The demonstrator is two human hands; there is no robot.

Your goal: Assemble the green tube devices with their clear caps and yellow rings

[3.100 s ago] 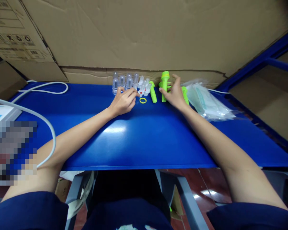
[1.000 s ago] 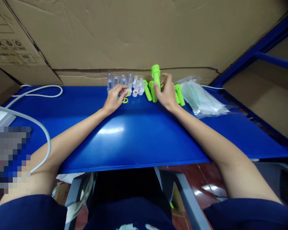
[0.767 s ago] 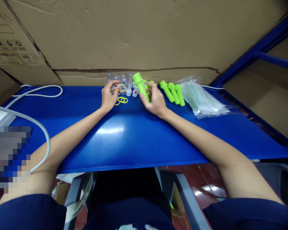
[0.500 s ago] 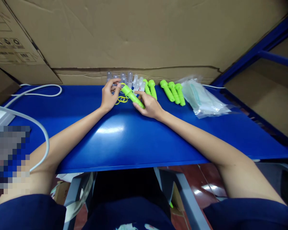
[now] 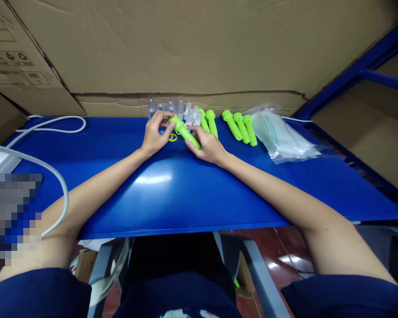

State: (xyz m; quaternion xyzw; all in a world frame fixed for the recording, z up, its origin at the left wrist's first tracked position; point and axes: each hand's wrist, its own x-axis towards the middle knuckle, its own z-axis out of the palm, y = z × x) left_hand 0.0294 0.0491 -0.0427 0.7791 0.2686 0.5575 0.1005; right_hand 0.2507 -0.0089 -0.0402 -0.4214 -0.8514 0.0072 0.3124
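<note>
Green tube (image 5: 185,133) clamped in right hand (image 5: 208,148) fingers, left hand (image 5: 155,134) pinching its end — blue table (image 5: 185,190), cardboard wall (image 5: 192,48).

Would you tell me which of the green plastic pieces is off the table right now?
The green piece gripped in the right hand, its head at the left hand; the others lie flat.

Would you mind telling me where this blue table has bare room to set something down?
The blue table is bare along its near edge between the forearms, and at far left inside the white cable. The back is crowded: clear vials, green parts and plastic bag, with the left hand and right hand on a green part.
</note>
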